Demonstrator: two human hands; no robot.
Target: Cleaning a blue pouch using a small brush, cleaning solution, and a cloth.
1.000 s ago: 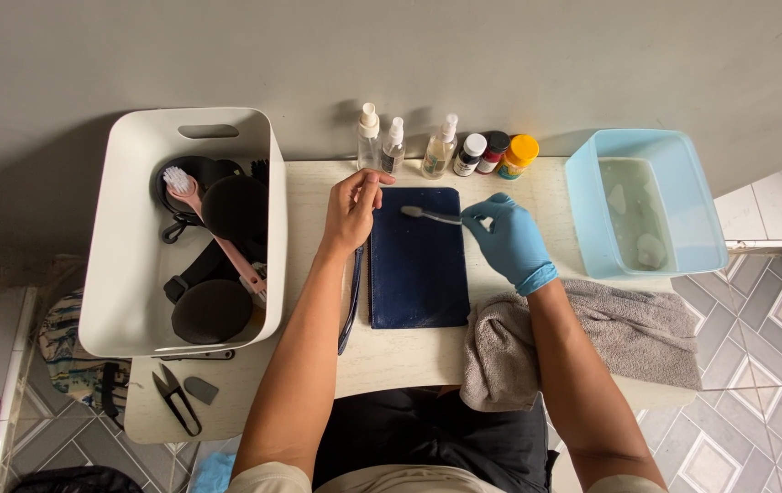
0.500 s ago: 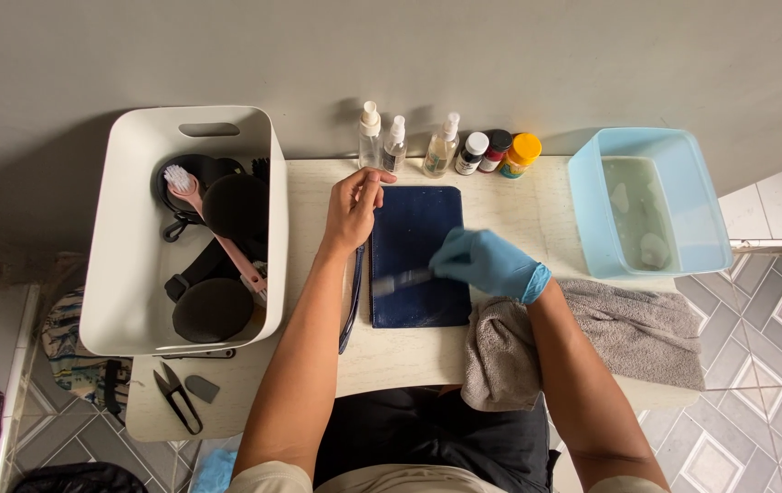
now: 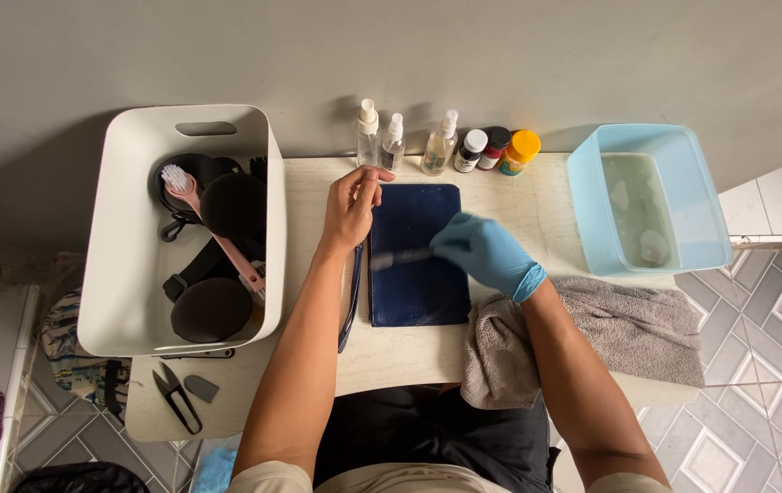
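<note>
Gloved right hand [image 3: 482, 251], fingers closed on blurred small brush [image 3: 400, 258]; bare left hand [image 3: 351, 208], fingers flat, pins navy wallet [image 3: 415, 256]. Risk: wallet skids toward spray bottles [image 3: 393, 141].

Home cleaning corner: patterned floor tiles [image 3: 756, 365], small table [image 3: 427, 356], storage bin [image 3: 126, 274].

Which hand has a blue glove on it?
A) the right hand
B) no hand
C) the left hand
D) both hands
A: the right hand wears a blue glove and holds a small brush over the dark blue pouch, while the left hand is bare at the pouch's edge.
</note>
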